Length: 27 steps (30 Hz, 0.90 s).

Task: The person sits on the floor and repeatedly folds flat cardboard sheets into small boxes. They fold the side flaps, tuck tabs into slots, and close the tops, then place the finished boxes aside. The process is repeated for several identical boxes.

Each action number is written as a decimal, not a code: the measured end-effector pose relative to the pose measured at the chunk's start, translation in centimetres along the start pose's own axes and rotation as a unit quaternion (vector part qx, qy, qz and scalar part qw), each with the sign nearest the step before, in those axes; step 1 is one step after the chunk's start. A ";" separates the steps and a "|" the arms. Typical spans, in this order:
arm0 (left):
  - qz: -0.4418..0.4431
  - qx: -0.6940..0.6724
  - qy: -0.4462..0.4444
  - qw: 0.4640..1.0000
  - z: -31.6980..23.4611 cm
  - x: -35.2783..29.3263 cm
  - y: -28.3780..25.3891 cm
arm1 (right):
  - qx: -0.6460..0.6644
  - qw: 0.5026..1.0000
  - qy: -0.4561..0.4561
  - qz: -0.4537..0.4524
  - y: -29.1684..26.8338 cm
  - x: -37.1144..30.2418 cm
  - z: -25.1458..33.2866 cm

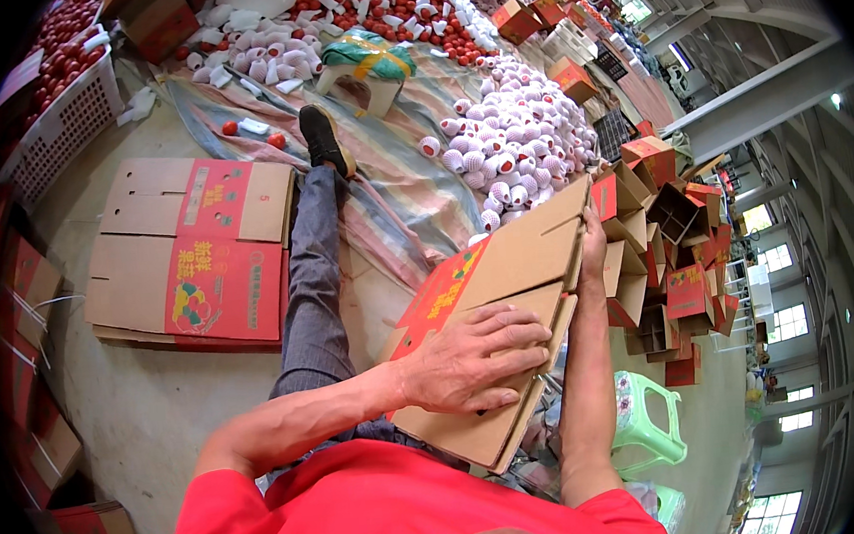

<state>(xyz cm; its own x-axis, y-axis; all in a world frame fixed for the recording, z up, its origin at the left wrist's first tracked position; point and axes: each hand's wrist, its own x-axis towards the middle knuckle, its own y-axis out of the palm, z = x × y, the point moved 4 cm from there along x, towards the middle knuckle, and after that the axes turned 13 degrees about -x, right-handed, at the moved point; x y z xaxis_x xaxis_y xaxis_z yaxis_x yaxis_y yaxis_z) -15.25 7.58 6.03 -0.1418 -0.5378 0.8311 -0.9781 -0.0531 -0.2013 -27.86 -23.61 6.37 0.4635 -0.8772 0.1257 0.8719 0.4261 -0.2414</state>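
A flattened cardboard box (508,271), brown with red printed panels, rests tilted across my lap. My left hand (479,358) lies flat on its upper face, fingers stretched toward the folded edge. At the far right edge, my right hand (593,244) grips the same flattened box; its fingertips are partly hidden behind the cardboard. Left of my outstretched leg, a stack of similar flattened boxes (127,281) lies on the floor.
Foam-netted fruit (528,144) is heaped on a striped sheet (412,198) ahead, near a covered stool (366,61). Opened boxes (685,292) pile up at right, by a green stool (645,420). A white crate (70,124) of red fruit stands far left.
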 end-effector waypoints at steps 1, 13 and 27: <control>0.009 0.002 0.016 1.000 -0.1 0.6 0.1 | 0.000 1.000 0.007 -0.011 -1.4 -0.2 -0.4; 0.202 -0.054 0.132 0.969 0.3 5.1 0.0 | -0.039 0.986 0.149 0.063 -1.8 -2.7 1.7; 0.083 0.027 0.114 0.990 -0.5 4.1 -5.7 | -0.018 0.991 0.124 0.037 -2.3 -5.3 5.9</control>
<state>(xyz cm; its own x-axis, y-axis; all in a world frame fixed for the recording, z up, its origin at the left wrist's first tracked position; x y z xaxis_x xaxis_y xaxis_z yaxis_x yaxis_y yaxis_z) -10.31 6.12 10.91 -0.3374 -0.3396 0.8780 -0.9294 -0.0280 -0.3680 -31.36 -18.65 11.96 0.4679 -0.8736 -0.1336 0.8288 0.4863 -0.2767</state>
